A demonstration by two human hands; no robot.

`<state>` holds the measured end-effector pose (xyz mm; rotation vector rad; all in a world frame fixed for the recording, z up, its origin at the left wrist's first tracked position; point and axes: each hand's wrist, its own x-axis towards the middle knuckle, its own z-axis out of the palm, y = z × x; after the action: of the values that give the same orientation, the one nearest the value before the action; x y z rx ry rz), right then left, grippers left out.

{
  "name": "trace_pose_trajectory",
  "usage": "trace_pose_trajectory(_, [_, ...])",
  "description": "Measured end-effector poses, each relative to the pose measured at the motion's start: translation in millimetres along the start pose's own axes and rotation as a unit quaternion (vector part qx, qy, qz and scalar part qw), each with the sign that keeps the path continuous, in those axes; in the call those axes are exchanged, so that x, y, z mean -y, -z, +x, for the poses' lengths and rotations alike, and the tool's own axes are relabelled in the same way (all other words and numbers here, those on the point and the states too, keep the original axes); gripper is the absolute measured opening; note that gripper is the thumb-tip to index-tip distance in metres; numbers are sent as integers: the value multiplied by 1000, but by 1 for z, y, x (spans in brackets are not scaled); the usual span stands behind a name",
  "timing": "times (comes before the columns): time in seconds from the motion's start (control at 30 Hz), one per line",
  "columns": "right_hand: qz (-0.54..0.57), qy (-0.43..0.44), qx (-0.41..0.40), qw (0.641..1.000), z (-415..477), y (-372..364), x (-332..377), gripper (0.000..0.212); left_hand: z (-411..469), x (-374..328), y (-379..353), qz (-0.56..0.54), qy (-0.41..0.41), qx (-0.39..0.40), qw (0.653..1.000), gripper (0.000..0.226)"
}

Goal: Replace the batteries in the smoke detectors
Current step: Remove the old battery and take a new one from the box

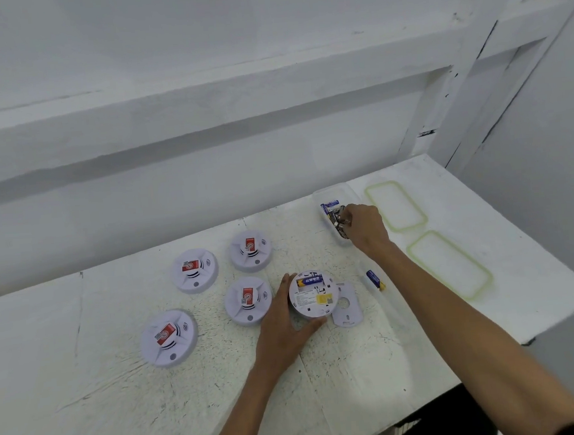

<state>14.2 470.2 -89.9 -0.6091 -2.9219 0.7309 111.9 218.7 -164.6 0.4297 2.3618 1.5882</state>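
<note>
The person is leaning over the white desk with both arms out. The left hand is cupping an upturned smoke detector near the middle of the desk, its grip wrapping loosely around the left and near edge of the round body, thumb along the front. A blue battery is sitting in the slot at the far side of that detector's underside, label showing. Just to its right, touching the desk, a flat white mounting plate is lying on its own.

The right hand is reaching well out to a clear plastic box at the back of the desk, fingertips dipping in among the blue batteries there. The fingers are pinching together, but I cannot tell whether the grip is actually closing on a battery.

Beneath the right forearm, a loose battery in blue and yellow is lying inside a second clear tray. Two green-rimmed lids are lying flat further right.

Off to the left, four more detectors are sitting face up, well apart from both hands, each wearing a red sticker.
</note>
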Motion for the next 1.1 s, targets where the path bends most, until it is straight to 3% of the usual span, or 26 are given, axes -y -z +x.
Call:
trace_pose_trajectory(0.3, [-56, -48, 24, 997, 6, -11, 6, 28, 2, 4, -2, -3, -2, -14, 1000, 94])
trace_pose_trajectory(0.57, [-29, 0, 28, 999, 5, -11, 2, 48, 2, 3, -1, 0, -3, -10, 1000, 87])
trace_pose_trajectory(0.87, [112, 66, -111, 985, -37, 0, 16, 27, 2, 8, -3, -5, -4, -5, 1000, 97])
trace_pose_trajectory(1.1, [221, 93, -120, 963, -100, -19, 30, 21, 2, 3, -3, -13, -12, -11, 1000, 91])
